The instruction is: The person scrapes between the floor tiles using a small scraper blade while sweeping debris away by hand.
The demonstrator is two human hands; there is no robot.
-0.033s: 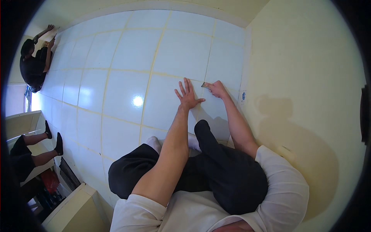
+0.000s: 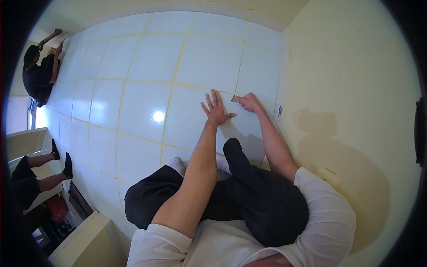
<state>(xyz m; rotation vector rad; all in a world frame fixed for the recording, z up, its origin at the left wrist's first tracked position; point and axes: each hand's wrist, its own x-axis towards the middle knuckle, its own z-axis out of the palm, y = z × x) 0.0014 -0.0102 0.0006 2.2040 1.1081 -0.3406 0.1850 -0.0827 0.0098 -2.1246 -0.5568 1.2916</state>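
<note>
1. Tiled floor [image 2: 144, 100]: pale blue-white, yellowish grout lines [image 2: 173, 83].
2. Left hand [image 2: 217, 114]: palm down on the floor, fingers spread.
3. Right hand [image 2: 251, 103]: apart from left, clamped on small flat tool [image 2: 236, 99].
4. Tool's dark tip: at grout line, near tile corner.

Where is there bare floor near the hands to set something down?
Bare tiled floor lies left of the left hand, toward the crouching person in black, and beyond it to the far wall. Crowded: the strip between the left hand and the right wall, taken up by the right hand and its small tool, and around the socked feet.
</note>
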